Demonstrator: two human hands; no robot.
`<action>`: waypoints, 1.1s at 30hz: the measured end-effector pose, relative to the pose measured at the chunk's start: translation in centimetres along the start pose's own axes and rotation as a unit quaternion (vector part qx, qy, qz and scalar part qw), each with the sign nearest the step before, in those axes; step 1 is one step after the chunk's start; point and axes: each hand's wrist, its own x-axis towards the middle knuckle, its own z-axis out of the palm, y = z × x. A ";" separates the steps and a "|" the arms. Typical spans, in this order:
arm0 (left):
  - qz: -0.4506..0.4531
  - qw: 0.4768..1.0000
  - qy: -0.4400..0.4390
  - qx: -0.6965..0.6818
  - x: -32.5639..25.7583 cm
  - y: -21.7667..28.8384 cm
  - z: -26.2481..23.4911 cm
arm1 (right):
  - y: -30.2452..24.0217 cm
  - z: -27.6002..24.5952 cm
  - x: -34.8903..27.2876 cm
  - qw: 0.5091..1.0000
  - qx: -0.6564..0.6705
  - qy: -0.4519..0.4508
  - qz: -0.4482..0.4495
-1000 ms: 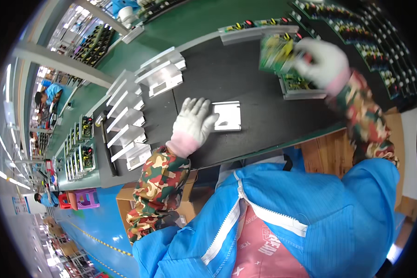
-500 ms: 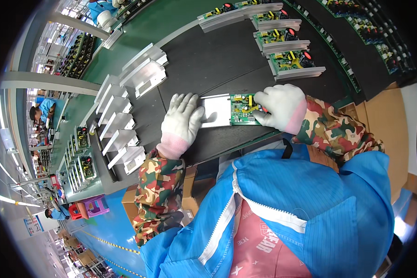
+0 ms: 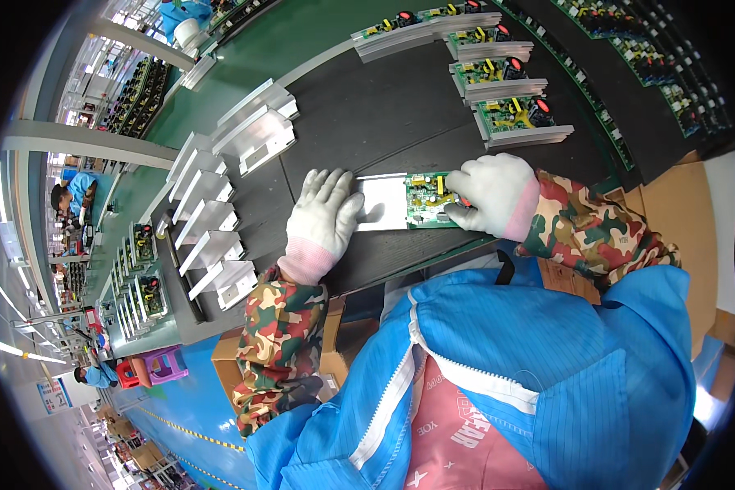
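1. Right now, a green circuit board with small yellow parts (image 3: pixel 427 200) is on the black, flat surface (image 3: pixel 367 114), in front of the person, between the two hands.
2. The right hand, in a white glove with a pink cuff (image 3: pixel 496 194), is the nearer one to it. Its thumb and fingers pinch the board's right end, so that end is hidden.
3. The left hand, in a white glove with a pink cuff (image 3: pixel 322 214), is not closed around anything. Its fingers are out straight and close together, and its thumb is by the left end of a flat, shiny silver metal plate (image 3: pixel 384 202). I cannot tell how hard it presses.
4. The plate and the board make one line that goes left to right: plate on the left, board on the right. Their ends meet, or lap a little; I cannot tell which. The board is to the right of the left hand, with the plate in the middle.
5. Far to the left stand bent silver metal pieces (image 3: pixel 210 249). Up to the right are more green boards with silver metal sides (image 3: pixel 510 113), well apart from the left hand.
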 end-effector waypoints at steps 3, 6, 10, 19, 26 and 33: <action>0.000 1.000 -0.010 -0.010 0.0 0.1 -0.4 | -0.1 0.5 -0.1 1.000 -0.001 0.020 -0.003; -0.004 0.999 -0.022 -0.028 0.2 0.1 -0.5 | -0.5 1.1 -0.3 0.999 -0.001 0.050 -0.003; -0.003 0.997 -0.022 -0.080 0.5 0.4 -0.5 | -2.2 3.3 1.5 0.995 0.022 0.092 -0.020; -0.099 0.910 0.071 -0.397 -1.9 -3.9 1.1 | -0.1 3.5 0.8 0.975 0.112 0.171 -0.087; -0.152 0.842 0.038 -0.517 -1.6 -2.1 1.7 | 0.0 6.7 0.8 0.973 0.164 0.148 -0.071; -0.184 0.747 0.046 -0.637 -0.7 3.6 1.0 | -0.6 7.8 2.5 0.858 0.457 0.236 0.016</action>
